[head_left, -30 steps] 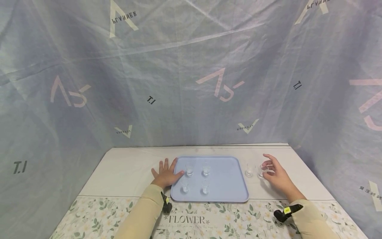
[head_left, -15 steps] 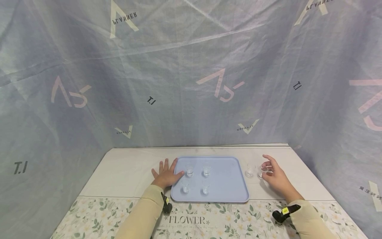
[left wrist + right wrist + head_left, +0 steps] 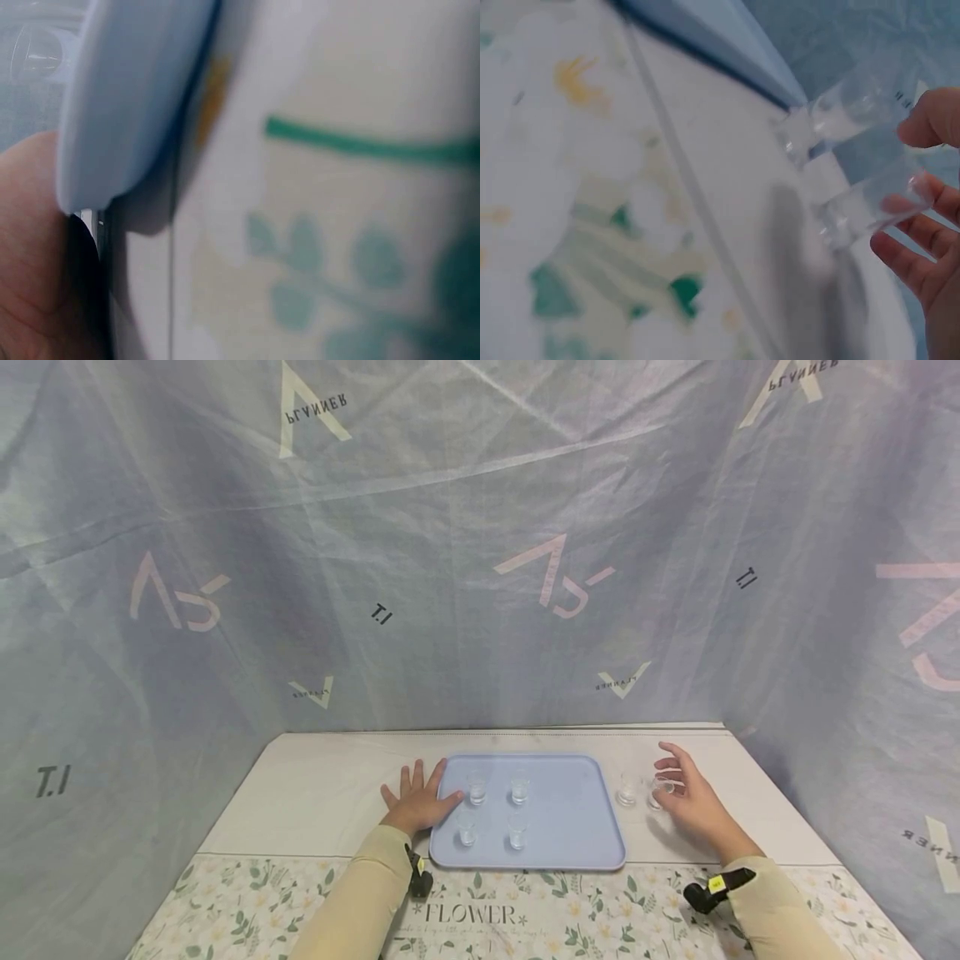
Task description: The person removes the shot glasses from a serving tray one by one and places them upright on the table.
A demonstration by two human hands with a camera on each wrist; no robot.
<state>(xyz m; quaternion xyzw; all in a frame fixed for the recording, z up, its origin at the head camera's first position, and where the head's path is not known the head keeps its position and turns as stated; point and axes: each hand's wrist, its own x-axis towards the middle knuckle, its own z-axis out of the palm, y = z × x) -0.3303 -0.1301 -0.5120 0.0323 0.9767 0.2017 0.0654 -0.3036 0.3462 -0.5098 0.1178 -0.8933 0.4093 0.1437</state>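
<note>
The right hand curls around the outer glass. The inner glass stands between it and the tray. The left hand spreads wide at the tray's left rim.

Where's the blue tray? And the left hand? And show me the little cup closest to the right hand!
Tray (image 3: 570,814): head view, on its bare floor.
Left hand (image 3: 420,803): head view, on the back of it.
Cup (image 3: 863,205): right wrist view, on its clear side.
</note>
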